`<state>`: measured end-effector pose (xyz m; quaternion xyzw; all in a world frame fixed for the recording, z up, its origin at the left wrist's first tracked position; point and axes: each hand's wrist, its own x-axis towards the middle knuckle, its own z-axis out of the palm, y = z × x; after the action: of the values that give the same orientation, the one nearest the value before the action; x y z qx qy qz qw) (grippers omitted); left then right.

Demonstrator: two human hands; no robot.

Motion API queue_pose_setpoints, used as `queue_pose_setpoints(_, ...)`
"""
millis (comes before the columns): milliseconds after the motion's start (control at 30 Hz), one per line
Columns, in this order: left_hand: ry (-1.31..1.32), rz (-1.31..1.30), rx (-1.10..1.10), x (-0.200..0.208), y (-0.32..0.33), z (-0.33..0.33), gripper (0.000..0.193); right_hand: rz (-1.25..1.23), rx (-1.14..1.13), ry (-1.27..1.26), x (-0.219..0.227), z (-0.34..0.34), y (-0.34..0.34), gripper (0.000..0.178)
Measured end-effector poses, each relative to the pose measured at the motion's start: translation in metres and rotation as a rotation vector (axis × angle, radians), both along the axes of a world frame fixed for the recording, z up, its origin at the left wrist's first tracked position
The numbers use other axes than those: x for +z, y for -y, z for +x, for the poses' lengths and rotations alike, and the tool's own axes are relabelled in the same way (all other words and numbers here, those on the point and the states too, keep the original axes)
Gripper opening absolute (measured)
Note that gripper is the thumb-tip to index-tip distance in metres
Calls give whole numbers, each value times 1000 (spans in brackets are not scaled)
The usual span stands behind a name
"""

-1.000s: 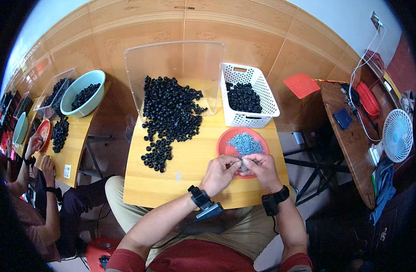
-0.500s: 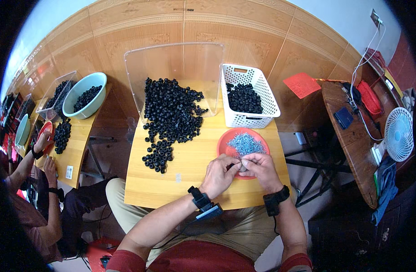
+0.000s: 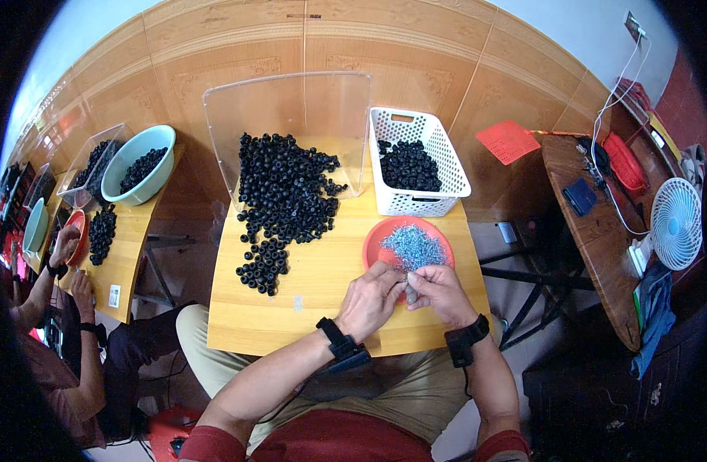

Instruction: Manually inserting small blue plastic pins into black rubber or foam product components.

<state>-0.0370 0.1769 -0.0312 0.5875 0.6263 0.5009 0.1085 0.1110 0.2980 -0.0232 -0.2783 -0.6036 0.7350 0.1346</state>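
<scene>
My left hand (image 3: 373, 299) and my right hand (image 3: 439, 293) meet over the near rim of a red round plate (image 3: 374, 238). Both have their fingertips pinched together. Whatever sits between the fingers is too small and too covered to name. On the plate lies a heap of small silvery-blue metal pieces (image 3: 415, 247). To the left, a large pile of small black round parts (image 3: 284, 181) spreads across the yellow table (image 3: 322, 308), with a smaller cluster at its near end. More black parts (image 3: 409, 165) fill the bottom of a white perforated basket (image 3: 423, 205) behind the plate.
A clear plastic bin (image 3: 288, 75) stands behind the pile against the wooden wall. At left, a co-worker's hands (image 3: 66, 245) are at another table with a pale green basin (image 3: 144, 192). A brown table (image 3: 592, 254) at right bears a fan (image 3: 676, 224) and cables.
The whole view has shifted slightly, so the table's things appear a little further left. My hands stay pinched together over the plate's near rim, with small finger movements.
</scene>
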Motion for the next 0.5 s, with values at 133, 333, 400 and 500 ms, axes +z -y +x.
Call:
queue_pose_setpoints(133, -24, -5, -10, -1, 1, -1, 12, 56, -24, -12, -2, -1, 1, 22)
queue_pose_setpoints(333, -88, -8, -16, -2, 1, -2, 12, 184, -56, -21, -9, -2, 3, 17)
queue_pose_setpoints(400, -53, -7, -15, -4, 0, -2, 11, 204, -73, -18, -10, -2, 4, 16)
queue_pose_setpoints(500, 22, -42, -28, -1, -1, -4, 10, 264, -83, -42, -11, -2, 6, 15)
